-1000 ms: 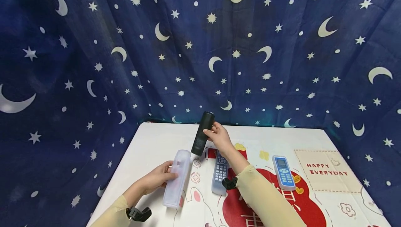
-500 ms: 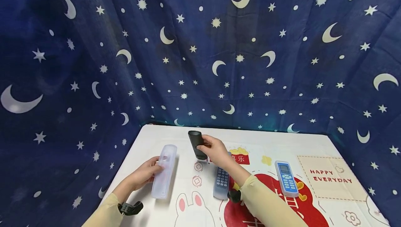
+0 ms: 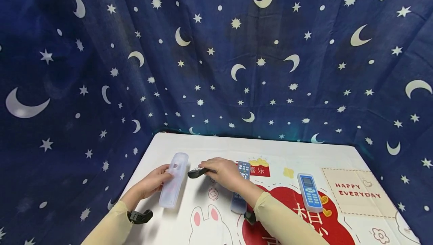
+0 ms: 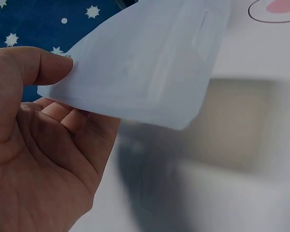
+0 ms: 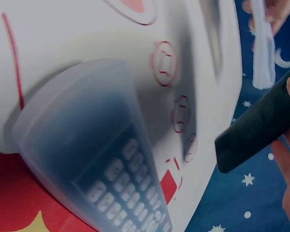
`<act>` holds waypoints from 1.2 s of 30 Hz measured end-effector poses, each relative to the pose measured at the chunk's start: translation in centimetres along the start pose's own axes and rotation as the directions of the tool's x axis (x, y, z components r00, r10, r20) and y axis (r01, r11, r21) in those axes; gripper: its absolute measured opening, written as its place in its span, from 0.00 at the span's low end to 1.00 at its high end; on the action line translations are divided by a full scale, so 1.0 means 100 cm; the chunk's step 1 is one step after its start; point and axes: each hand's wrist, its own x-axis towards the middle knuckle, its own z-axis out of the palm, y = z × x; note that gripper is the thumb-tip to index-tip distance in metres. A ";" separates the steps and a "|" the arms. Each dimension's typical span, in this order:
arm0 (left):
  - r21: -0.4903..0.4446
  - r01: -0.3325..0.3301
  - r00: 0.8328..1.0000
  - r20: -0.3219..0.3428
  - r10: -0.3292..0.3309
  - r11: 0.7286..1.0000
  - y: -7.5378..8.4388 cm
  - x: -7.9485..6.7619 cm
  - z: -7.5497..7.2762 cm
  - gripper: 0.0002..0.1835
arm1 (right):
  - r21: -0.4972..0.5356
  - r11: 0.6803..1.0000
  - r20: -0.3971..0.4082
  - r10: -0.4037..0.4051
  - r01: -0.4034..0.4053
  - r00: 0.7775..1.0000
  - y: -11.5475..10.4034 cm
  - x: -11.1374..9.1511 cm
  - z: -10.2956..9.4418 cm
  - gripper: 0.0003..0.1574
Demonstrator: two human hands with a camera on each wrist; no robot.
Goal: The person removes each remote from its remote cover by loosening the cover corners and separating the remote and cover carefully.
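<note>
My left hand pinches a translucent white remote control cover by its left side, thumb on top, and holds it above the table. In the left wrist view the end of the cover looks thin-walled. My right hand grips a black remote control, which points left toward the cover with a gap between them. The right wrist view shows the dark back of the black remote. Beneath my right forearm lies a blue remote in a translucent cover, partly hidden.
Further right on the table lies a smaller blue-and-white remote. A printed cloth with a rabbit, red shapes and lettering covers the tabletop. A dark blue curtain with moons and stars hangs behind and at the left.
My right hand has come down and left, tipping the black remote from steeply raised to nearly level. My left hand has shifted left with the translucent cover. The other remotes stay put.
</note>
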 end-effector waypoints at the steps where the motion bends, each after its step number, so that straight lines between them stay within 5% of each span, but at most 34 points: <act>1: 0.001 0.004 1.000 -0.003 -0.004 1.000 0.000 0.001 -0.001 0.33 | -0.038 0.998 0.010 -0.045 0.045 0.999 0.000 0.000 0.002 0.23; 9: 0.035 0.027 1.000 -0.008 -0.026 0.999 0.001 0.003 -0.006 0.33 | -0.235 0.923 0.145 -0.276 0.304 0.950 0.002 0.000 0.014 0.26; 19: 0.042 0.096 0.994 -0.054 -0.094 0.994 -0.002 0.013 -0.011 0.34 | -0.316 0.843 0.224 -0.381 0.436 0.897 0.000 0.009 0.031 0.20; 27: 0.027 0.092 0.995 -0.029 -0.092 0.995 -0.007 0.020 -0.012 0.34 | -0.349 0.800 0.236 -0.429 0.488 0.872 0.000 0.016 0.044 0.19; 36: 0.037 0.084 0.996 -0.002 -0.084 0.996 -0.007 0.030 -0.005 0.33 | -0.364 0.822 0.301 -0.341 0.438 0.891 0.004 0.015 0.051 0.21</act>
